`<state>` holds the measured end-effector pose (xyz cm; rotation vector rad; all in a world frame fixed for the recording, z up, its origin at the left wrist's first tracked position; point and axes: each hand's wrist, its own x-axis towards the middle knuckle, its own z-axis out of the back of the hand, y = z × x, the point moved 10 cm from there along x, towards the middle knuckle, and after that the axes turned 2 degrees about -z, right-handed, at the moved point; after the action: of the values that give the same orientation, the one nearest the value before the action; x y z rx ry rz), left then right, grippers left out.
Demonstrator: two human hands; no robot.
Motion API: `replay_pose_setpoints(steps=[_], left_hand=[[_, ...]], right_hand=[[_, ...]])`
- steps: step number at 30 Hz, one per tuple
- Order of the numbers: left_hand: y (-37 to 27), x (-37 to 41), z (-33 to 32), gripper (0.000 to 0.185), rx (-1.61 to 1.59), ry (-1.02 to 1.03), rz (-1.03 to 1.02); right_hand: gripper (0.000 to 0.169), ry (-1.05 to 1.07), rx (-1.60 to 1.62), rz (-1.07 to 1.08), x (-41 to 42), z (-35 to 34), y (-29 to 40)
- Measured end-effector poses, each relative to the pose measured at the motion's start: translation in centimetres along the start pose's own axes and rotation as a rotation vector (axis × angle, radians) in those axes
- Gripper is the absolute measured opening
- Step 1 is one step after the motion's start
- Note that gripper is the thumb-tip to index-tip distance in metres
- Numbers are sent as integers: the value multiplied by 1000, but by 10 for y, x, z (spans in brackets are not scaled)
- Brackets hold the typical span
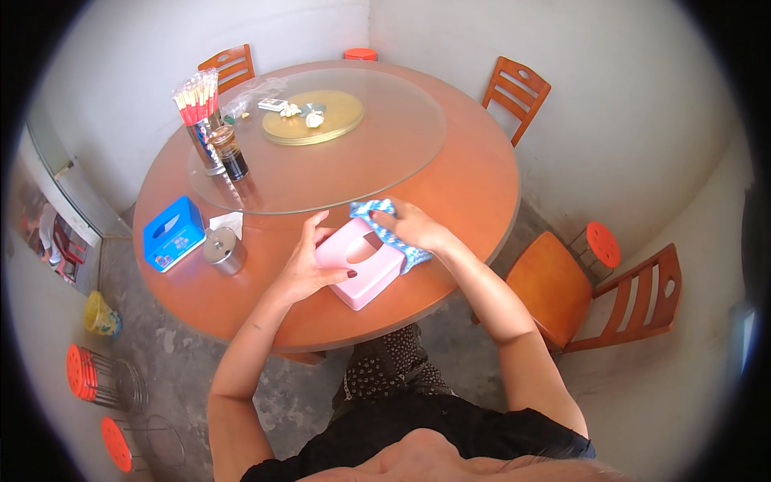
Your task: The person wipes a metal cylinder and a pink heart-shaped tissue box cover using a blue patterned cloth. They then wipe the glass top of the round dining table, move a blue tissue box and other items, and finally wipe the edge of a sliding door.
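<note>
A pink plastic tissue box (pixel 367 283) with an oval opening in its top is at the near side of the round wooden table (pixel 265 307). My left hand (pixel 307 265) grips its left side, thumb over the near edge and fingers on the far side. In my right hand (pixel 412 224) is a blue and white patterned cloth (pixel 415 258), bunched and pressed along the box's right side. Part of the cloth hangs down past the near right wall. The box's underside is hidden, so I cannot tell whether it rests on the table.
A glass turntable (pixel 373 150) carries a chopstick holder (pixel 205 147), a sauce jar (pixel 232 159) and garlic bulbs (pixel 314 119). Left of my hands are a blue tissue box (pixel 174 232) and a lidded metal pot (pixel 224 253). A wooden chair (pixel 548 283) stands at right; stools (pixel 81 372) are stacked at left.
</note>
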<state>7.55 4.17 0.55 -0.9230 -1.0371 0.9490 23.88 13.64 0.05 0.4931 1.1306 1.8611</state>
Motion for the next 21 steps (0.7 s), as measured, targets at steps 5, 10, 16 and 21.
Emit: replay_pose_setpoints(steps=[5, 10, 16, 21], left_hand=[[13, 4, 44, 49, 476, -210, 224], [9, 2, 64, 42, 447, -265, 142], [-28, -8, 30, 55, 635, -156, 14], [-24, -6, 28, 62, 565, -146, 44]], right_hand=[[81, -232, 430, 6, -39, -3, -35], [81, -478, 268, 103, -96, -35, -2], [86, -472, 137, 208, -116, -58, 15], [82, -316, 131, 144, -106, -50, 12]])
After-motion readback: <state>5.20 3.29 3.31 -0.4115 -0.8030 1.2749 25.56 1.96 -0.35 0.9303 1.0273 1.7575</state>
